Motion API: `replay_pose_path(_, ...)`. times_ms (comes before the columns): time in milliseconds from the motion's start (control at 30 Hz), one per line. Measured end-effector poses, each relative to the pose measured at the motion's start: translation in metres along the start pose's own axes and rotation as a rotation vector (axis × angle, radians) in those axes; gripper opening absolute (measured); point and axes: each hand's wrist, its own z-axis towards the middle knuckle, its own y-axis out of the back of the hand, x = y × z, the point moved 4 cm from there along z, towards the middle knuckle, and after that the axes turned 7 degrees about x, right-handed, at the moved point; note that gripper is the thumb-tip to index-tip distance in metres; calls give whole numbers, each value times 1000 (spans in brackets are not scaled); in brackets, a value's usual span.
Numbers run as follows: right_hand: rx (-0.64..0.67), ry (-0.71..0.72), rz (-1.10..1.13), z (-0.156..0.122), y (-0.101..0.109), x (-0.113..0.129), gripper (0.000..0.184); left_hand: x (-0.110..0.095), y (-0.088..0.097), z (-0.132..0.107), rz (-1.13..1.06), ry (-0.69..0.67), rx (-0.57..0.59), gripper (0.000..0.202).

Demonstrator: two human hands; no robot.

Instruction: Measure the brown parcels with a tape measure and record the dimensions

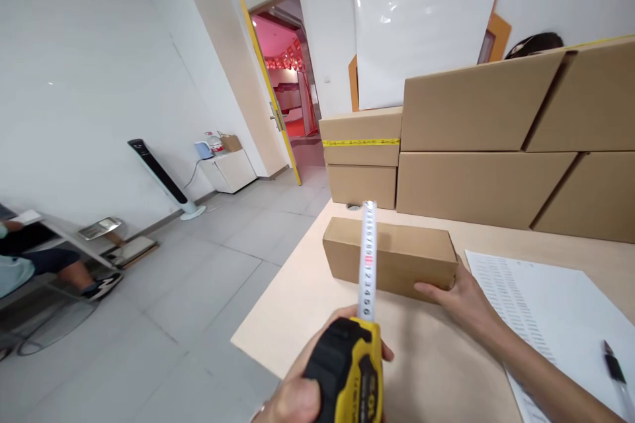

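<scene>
My left hand [302, 386] is closed round a black and yellow tape measure [347, 370] in the foreground. Its white blade [368, 264] is partly pulled out and reaches forward, passing in front of a long brown cardboard box [397, 254]. Whether the blade touches the box I cannot tell. The box lies on the pale table [307, 304]. My right hand [459, 287] grips the box's right end, thumb on the near side and the other fingers mostly hidden behind it.
Larger cardboard boxes [486, 188] are stacked along the table's far side. Printed sheets [560, 304] and a pen [615, 363] lie to the right. The table's left edge drops to a tiled floor [218, 291]. A seated person [44, 268] is at far left; a door [268, 79] stands open.
</scene>
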Motion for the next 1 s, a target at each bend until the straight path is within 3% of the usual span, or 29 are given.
replay_pose_path(100,-39,27,-68,-3,-2,1,87,11,2,6,-100,104,41,68)
replay_pose_path(233,-70,63,-109,-4,-1,-1,90,8,9,10,-253,161,112,57)
replay_pose_path(467,-52,67,-89,-2,-2,-4,85,3,10,5,-221,173,45,57)
replay_pose_path(633,-43,70,-63,-2,-2,-1,81,-1,10,17,-176,148,43,56)
replay_pose_path(800,-43,76,-49,-1,-2,-4,85,-4,11,26,-181,195,37,58)
replay_pose_path(1000,-18,65,11,-1,-4,-8,90,0,10,21,-219,237,25,59)
